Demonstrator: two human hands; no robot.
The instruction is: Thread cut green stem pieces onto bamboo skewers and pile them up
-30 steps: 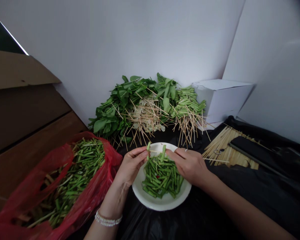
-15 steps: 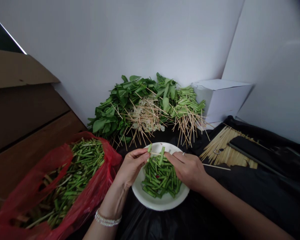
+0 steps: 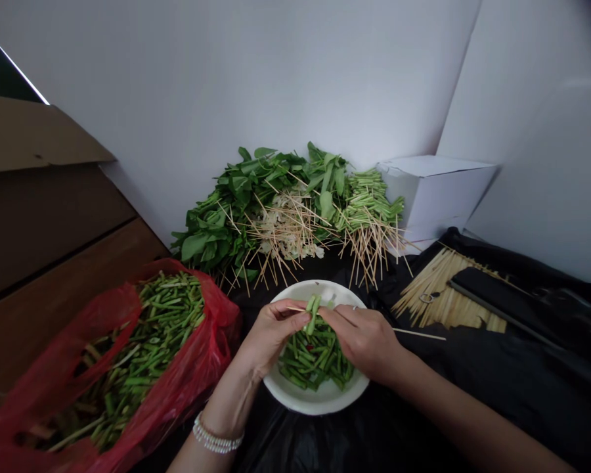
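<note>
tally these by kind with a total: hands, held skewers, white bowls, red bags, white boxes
Hands (left hand, right hand): 2
Held skewer: 1
White bowl: 1
Red bag: 1
White box: 1
Total: 6

Wears, on the left forearm, a bracelet of small, pearly white beads in close rows; on one of the right fingers, a slim, silvery ring. Bare-armed.

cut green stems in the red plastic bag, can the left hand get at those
Probably yes: the cut green stems lie exposed in the open red plastic bag, with only its side to clear, but the left hand is busy at a skewer.
</note>
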